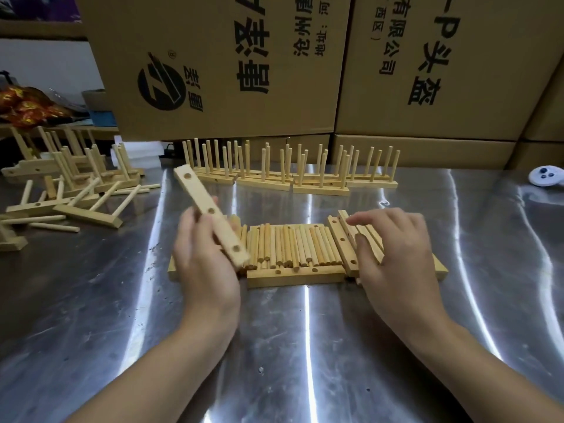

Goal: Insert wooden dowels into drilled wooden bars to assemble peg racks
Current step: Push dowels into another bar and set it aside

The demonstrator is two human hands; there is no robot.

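Left hand (pixel 205 270) grips a drilled bar (pixel 198 193); right hand (pixel 396 254), fingers spread, rests on stacked bars (pixel 341 239). Cartons (pixel 213 111) behind the desk (pixel 305 337) read "沧州" and "有限公司"

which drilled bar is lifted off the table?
The bar in the left hand, held tilted above the dowels with three holes showing. The other bare bars lie flat on the table, under and beside the right hand.

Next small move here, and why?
Probably the right hand moves over to pick one from the loose dowels: the drilled bar in the left hand shows three empty holes, and the right hand only rests on spare bars.
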